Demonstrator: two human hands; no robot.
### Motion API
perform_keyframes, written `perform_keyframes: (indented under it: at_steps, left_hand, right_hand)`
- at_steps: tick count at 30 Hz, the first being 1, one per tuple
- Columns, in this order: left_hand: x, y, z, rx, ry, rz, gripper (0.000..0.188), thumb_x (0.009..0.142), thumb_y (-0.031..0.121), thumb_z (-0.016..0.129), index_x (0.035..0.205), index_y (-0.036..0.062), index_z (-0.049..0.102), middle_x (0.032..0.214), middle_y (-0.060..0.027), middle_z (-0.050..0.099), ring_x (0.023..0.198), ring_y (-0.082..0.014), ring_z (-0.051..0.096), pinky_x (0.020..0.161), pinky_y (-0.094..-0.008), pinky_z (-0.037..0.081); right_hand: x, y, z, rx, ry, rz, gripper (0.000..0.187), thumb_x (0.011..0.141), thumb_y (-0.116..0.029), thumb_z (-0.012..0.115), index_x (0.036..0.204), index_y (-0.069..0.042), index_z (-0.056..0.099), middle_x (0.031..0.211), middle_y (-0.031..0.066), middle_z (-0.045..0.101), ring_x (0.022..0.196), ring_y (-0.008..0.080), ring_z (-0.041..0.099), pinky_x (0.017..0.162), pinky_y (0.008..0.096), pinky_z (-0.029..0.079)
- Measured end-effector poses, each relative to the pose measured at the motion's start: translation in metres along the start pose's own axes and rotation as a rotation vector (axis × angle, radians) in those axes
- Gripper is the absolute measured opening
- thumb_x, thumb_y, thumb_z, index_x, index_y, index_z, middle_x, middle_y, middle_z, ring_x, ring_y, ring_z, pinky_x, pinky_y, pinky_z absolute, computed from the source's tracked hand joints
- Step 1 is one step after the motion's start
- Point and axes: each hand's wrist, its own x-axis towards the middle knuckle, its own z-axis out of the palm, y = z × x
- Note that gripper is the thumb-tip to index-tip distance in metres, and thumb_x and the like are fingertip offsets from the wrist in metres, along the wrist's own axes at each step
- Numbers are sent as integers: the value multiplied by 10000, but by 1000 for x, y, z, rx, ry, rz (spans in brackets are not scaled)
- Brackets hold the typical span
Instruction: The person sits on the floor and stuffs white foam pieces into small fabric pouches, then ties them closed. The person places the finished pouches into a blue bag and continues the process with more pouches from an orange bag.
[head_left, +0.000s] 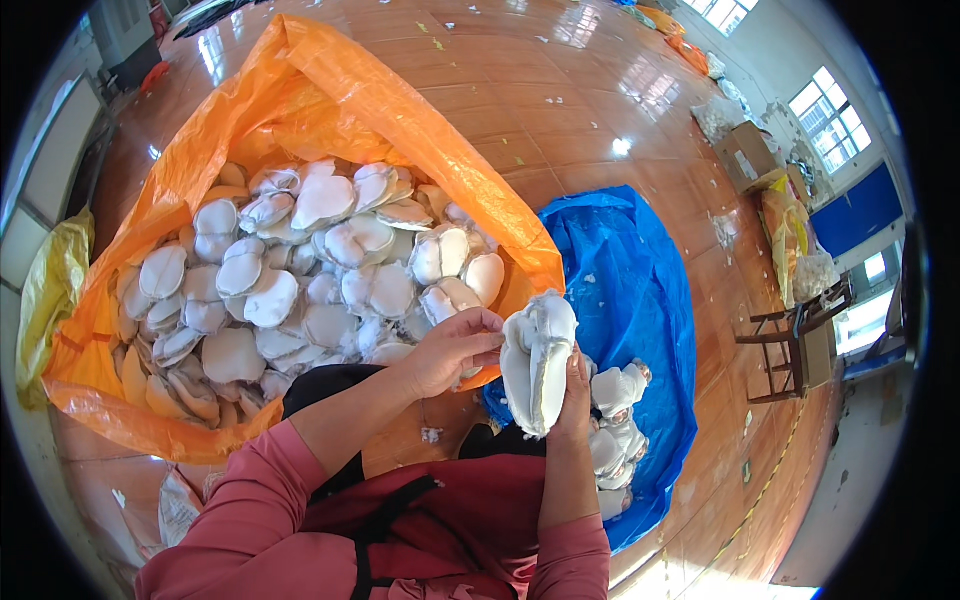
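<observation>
A white stuffed cloth piece point(540, 365), rounded and with a seam and a fold running down it, is held up in front of me. My right hand point(574, 398) grips it from its right side, thumb upward along the edge. Just left of the piece is my left hand point(455, 352), its fingers drawn together in a pinch near the upper left edge. Whatever lies between those fingertips is too small to make out. Many similar white pieces point(270, 300) fill a large orange sack point(425, 115) on my left.
To the right, an open blue sack point(650, 300) holds several white stuffed pieces point(615, 440). A wooden chair point(790, 340), a cardboard box point(748, 158) and bags stand along the right wall. Yellow sacking point(50, 300) lies at the far left. White fluff dots the tiled floor point(540, 90).
</observation>
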Motion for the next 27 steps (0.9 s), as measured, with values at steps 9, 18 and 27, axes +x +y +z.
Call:
perform_keyframes:
  at_steps: [9,18,27]
  left_hand:
    - [3,-3,-3,420,156,147,297,891,-76,573,1159,46,542,1089,-28,618,979,-112,607,852,-252,499]
    - [3,-14,-5,858,365,80,251,841,-87,575,1049,48,617,924,-33,683,829,-117,635,712,-266,513]
    - [2,-17,4,1466,587,398,221,794,115,673,946,46,528,839,-164,662,769,-382,656,647,-454,516]
  right_hand:
    - [-3,3,0,-161,94,-129,516,1007,-231,536,1451,-22,376,1329,136,566,1183,239,585,968,379,509]
    - [-7,1,2,-547,-1,-209,572,968,-193,581,1468,-24,359,1183,110,624,1048,162,597,938,320,478]
    - [-10,14,-6,-561,-80,-2,243,921,-49,646,1155,-17,585,983,72,669,769,110,599,705,256,507]
